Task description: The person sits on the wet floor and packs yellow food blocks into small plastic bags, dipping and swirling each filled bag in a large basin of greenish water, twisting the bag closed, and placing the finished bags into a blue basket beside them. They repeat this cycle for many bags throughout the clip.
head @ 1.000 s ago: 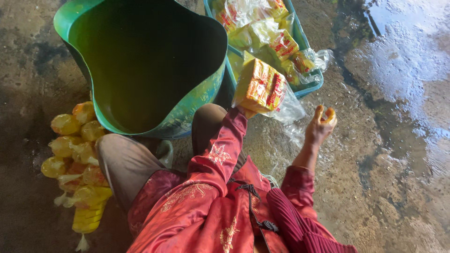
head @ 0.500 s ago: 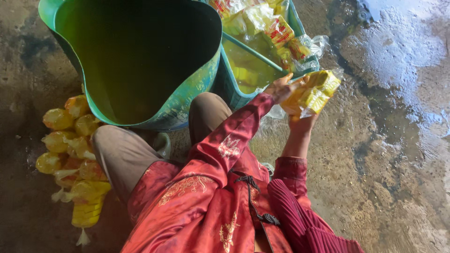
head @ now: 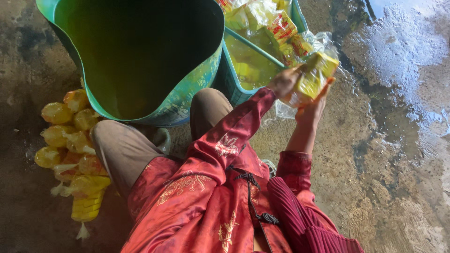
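Both hands, left hand (head: 285,82) and right hand (head: 313,104), grasp a yellow packet (head: 315,75); its lower half hides behind fingers. Beyond it, the crate (head: 300,18) is cut off. The packet sits higher than half a second ago.

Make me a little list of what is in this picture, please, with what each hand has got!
left hand: grips the top of a yellow plastic packet
right hand: supports the same packet from below
big green plastic tub: stands in front of the knees, inside looks dark
teal plastic crate: behind the tub, holds more yellow and red packets
tied clear bags of yellow liquid: heaped on the floor by the left knee
concrete floor: wet and shiny
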